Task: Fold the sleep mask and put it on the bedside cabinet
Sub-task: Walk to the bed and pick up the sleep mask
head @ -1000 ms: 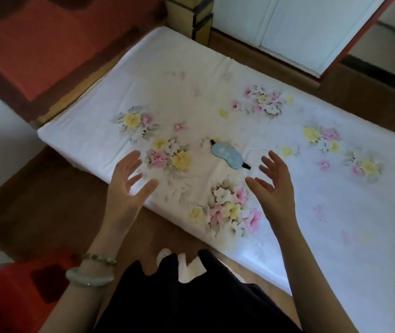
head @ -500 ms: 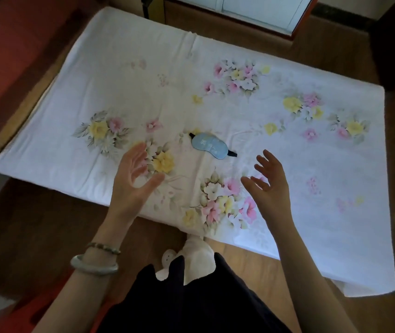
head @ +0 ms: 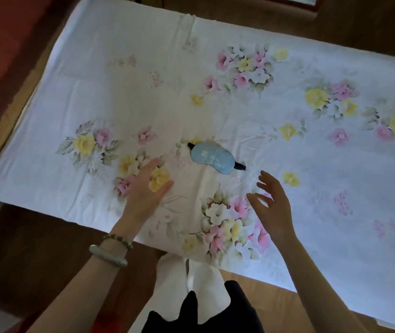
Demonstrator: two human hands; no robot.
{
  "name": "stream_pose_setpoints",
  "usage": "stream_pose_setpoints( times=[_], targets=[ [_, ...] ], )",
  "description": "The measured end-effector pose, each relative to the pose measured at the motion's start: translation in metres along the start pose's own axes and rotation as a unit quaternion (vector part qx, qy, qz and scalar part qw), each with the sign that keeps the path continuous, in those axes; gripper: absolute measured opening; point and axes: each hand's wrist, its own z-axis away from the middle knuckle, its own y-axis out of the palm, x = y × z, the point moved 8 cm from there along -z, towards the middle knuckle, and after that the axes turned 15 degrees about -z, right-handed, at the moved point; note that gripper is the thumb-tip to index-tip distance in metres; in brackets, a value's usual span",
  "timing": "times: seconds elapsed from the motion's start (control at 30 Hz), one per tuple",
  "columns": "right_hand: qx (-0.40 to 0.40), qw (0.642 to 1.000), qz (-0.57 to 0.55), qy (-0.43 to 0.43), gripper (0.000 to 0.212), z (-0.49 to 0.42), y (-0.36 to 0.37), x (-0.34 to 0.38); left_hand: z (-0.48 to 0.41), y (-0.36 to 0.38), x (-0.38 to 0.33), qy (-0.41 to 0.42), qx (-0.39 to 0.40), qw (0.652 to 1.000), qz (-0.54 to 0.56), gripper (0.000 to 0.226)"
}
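Two bare hands are held over the flowered cotton sheet (head: 287,236), fingers spread, nothing gripped. The left hand (head: 147,191) is at 7 o'clock from the sleep mask (head: 212,157), the right hand (head: 273,200) at 5 o'clock. The mask, smooth, pale blue, bean-shaped, is laid flat, untouched.

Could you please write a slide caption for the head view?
Both open hands, left hand and right hand, reach toward a flat blue sleep mask on a floral bedsheet.
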Motion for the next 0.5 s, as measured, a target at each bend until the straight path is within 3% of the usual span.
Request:
stream_pose_setpoints(
  times=[0.13, 0.33, 0.5],
  targets=[
    [-0.021, 0.999, 0.027, 0.02, 0.049, -0.057, 0.001, -0.06, -0.059, 0.055, 0.03, -0.004, 0.032, 0.998, -0.056, 0.057],
    [-0.023, 0.989, 0.145, 0.008, 0.04, -0.151, 0.005, -0.15, -0.147, 0.139, 0.094, -0.072, 0.036, 0.996, -0.045, 0.061],
    [-0.036, 0.975, 0.217, 0.035, 0.041, -0.207, 0.002, -0.217, -0.216, 0.195, 0.125, -0.02, 0.062, 0.987, -0.148, 0.059]
  ],
)
